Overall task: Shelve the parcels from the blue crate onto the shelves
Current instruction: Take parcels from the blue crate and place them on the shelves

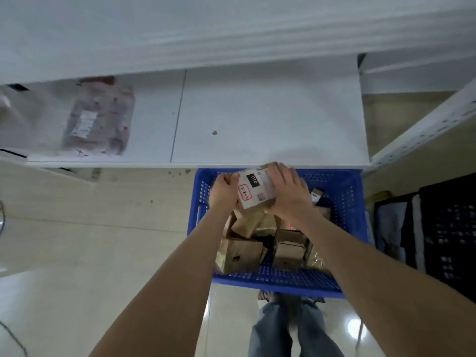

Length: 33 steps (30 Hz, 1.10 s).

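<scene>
Plastic film wraps the one bagged parcel [99, 117] at far left, reddish inside with a white label. It lies flat on the left panel of the white shelf [257, 112], well apart from everything else. The shelf board is made of two panels that meet at a thin seam, and a second board hangs above it. Below the shelf edge spreads pale, glossy floor [77, 240]. Further right, two bare forearms reach forward to one labelled parcel [255, 189], held tilted in the air over the far end of the blue crate [345, 202] and just below the front edge of the shelf. Its white label carries one black tag printed 010 and one red-ringed handwritten mark. The left hand [222, 193] grips the parcel's left edge with curled fingers [229, 180]. The right hand [288, 191] clasps the right side, its fingers [277, 171] bent over the far edge and the thumb at the near corner. Underneath them the single crate stands on the floor, touching the shelf front, with at least four brown cardboard parcels [242, 256] jumbled inside; more are partly hidden, so the full count cannot be told. Two legs in blue jeans show beneath the crate. At far right a perforated white upright [425, 130] slants down, and one black crate [450, 240] stands beside the blue one.
</scene>
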Each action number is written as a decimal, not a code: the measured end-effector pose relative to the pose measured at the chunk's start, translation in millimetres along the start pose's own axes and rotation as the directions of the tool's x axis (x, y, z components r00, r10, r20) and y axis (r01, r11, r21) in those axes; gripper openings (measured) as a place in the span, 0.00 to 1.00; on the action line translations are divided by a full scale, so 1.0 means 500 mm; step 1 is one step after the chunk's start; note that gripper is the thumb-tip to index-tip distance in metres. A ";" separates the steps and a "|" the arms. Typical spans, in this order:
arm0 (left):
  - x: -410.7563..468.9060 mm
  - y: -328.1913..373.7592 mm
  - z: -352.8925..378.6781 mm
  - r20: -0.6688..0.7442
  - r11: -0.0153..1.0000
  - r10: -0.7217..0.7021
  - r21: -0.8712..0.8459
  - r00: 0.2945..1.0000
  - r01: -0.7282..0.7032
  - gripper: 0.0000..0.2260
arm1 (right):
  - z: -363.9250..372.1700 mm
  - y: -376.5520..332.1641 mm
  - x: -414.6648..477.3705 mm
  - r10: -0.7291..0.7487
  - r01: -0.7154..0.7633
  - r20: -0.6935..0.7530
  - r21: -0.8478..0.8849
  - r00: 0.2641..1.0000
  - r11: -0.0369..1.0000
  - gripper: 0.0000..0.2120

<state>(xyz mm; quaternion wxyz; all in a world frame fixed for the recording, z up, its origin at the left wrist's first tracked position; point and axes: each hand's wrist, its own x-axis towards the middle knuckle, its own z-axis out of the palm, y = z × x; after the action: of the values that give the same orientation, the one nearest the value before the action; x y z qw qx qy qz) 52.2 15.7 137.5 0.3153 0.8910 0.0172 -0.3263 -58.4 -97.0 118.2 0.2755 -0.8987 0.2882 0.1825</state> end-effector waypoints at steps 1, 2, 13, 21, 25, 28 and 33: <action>-0.018 0.018 -0.029 -0.024 0.996 -0.025 -0.081 0.999 0.023 0.16 | -0.025 -0.013 -0.015 0.146 -0.143 -0.014 0.149 0.989 0.978 0.44; -0.036 0.036 -0.055 -0.041 0.985 -0.049 -0.165 0.998 0.042 0.16 | -0.050 -0.024 -0.029 0.269 -0.257 -0.001 0.291 0.963 0.922 0.36; -0.247 0.180 -0.202 0.039 0.912 -0.047 -0.405 0.998 0.059 0.13 | -0.273 -0.172 -0.213 0.006 -0.449 0.455 0.876 0.890 0.178 0.14; -0.352 0.231 -0.257 -0.088 0.954 0.129 -0.262 0.988 -0.147 0.14 | -0.367 -0.174 -0.303 -0.016 -0.350 0.357 0.922 0.934 0.164 0.16; -0.411 0.261 -0.271 -0.107 0.947 0.201 -0.234 0.974 -0.221 0.14 | -0.415 -0.161 -0.345 -0.014 -0.270 0.280 0.936 0.960 0.226 0.16; -0.441 0.282 -0.280 -0.114 0.938 0.242 -0.228 0.964 -0.262 0.15 | -0.454 -0.155 -0.378 -0.017 -0.225 0.240 0.931 0.971 0.288 0.16; -0.486 0.319 -0.291 -0.129 0.928 0.277 -0.221 0.952 -0.300 0.14 | -0.502 -0.149 -0.423 -0.023 -0.176 0.190 0.940 0.981 0.293 0.15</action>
<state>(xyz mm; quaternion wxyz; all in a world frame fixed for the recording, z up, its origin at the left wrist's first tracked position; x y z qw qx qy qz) -18.3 14.2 455.0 0.4633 0.8540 -0.0601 -0.2291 -132.3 -108.7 446.5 0.7684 -0.5264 0.3585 0.0635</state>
